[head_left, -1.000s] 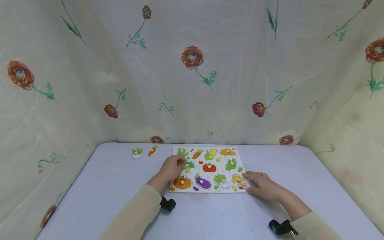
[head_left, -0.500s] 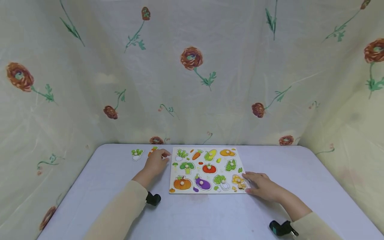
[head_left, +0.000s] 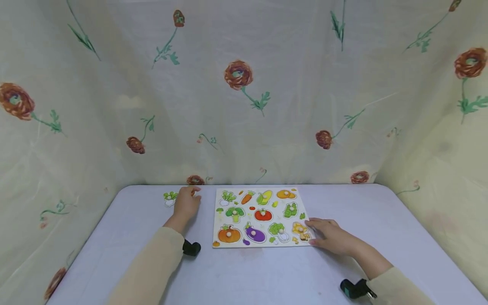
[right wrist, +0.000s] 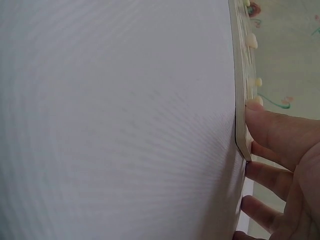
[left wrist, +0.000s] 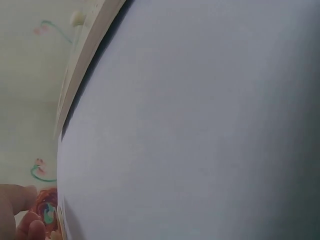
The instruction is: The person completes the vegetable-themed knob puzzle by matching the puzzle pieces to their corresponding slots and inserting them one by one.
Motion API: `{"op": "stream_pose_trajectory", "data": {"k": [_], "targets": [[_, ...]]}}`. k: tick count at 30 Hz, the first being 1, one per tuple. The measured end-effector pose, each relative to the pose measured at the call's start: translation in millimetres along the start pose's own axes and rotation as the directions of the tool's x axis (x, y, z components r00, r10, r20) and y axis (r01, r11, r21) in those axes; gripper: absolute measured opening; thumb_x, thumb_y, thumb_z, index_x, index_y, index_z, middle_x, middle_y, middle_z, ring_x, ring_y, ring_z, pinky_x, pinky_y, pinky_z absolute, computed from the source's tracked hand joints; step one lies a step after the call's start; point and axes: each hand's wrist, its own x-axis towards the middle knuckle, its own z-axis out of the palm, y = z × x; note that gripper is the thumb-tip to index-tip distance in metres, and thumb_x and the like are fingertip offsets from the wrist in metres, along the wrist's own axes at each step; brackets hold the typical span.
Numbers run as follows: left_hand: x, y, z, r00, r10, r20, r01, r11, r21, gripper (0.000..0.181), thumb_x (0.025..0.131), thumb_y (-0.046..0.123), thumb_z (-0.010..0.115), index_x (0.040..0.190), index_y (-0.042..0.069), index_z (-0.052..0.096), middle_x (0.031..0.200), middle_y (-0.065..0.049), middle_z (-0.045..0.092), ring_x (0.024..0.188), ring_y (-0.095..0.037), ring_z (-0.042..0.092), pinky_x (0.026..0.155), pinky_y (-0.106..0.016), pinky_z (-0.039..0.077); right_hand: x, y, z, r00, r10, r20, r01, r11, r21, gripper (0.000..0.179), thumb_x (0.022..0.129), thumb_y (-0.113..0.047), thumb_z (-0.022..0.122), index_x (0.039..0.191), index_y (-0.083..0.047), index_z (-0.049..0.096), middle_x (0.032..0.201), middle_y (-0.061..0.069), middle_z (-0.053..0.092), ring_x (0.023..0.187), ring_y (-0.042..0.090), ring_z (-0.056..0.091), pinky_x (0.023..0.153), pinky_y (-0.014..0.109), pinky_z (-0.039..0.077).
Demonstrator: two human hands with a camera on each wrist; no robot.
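A white vegetable puzzle board (head_left: 280, 203) lies mid-table, with knobbed pieces such as a pumpkin, an eggplant and a tomato. My left hand (head_left: 186, 205) is left of it, over a loose carrot puzzle piece (head_left: 193, 192) that it mostly hides. Its bent fingers (left wrist: 22, 197) are close to a thin piece edge (left wrist: 60, 220) in the left wrist view; I cannot tell whether they pinch it. My right hand (head_left: 333, 237) rests at the board's right side, index finger along the edge. Its thumb (right wrist: 262, 120) touches the board near the front corner, with extended fingers beyond.
A loose turnip puzzle piece (head_left: 169, 199) with green leaves lies left of my left hand. On the board, the turnip and carrot places show pictures without knobs. A pale lavender cloth (head_left: 263, 275) covers the table; a floral curtain (head_left: 282, 148) stands behind.
My left hand has moved left from the board's broccoli area to the loose carrot piece, uncovering the turnip and broccoli pictures. My right hand stays at the board's edge.
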Motion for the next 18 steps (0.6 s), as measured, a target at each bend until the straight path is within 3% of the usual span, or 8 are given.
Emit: {"op": "stream_pose_trajectory", "data": {"k": [8,11,18], "targets": [[5.6,0.0,-5.4,0.999,-0.001,-0.039,0.003,0.998,0.061,0.027,0.094,0.006,0.066,0.12,0.0,0.068,0.121,-0.026,0.061,0.113,-0.041,0.058,0.092,-0.053,0.048,2.1,-2,0,1.0,0.024,0.001,-0.024,1.0,-0.005,0.067,0.091,-0.035,0.072,0.144,0.0,0.051,0.151,0.03,0.039,0.135,0.056,0.031,0.108,0.069,0.028],[6.2,-2.8,-8.8,0.999,-0.029,-0.046,0.033,0.995,0.094,0.026,0.094,0.006,0.066,0.119,0.001,0.069,0.118,-0.025,0.062,0.11,-0.041,0.06,0.088,-0.053,0.05,3.7,-2,1,1.0,0.022,0.002,-0.022,1.0,0.0,0.067,0.091,-0.035,0.072,0.144,0.0,0.051,0.151,0.03,0.039,0.135,0.056,0.031,0.109,0.069,0.028],[7.9,-9.9,-15.0,0.993,-0.116,0.002,0.115,0.991,0.069,0.027,0.098,0.007,0.06,0.123,0.0,0.066,0.123,-0.023,0.062,0.112,-0.038,0.06,0.09,-0.051,0.05,3.8,-1,1,0.999,0.036,0.016,-0.036,0.999,-0.007,0.068,0.091,-0.035,0.072,0.145,-0.001,0.049,0.152,0.029,0.038,0.136,0.056,0.03,0.109,0.069,0.028]]}}
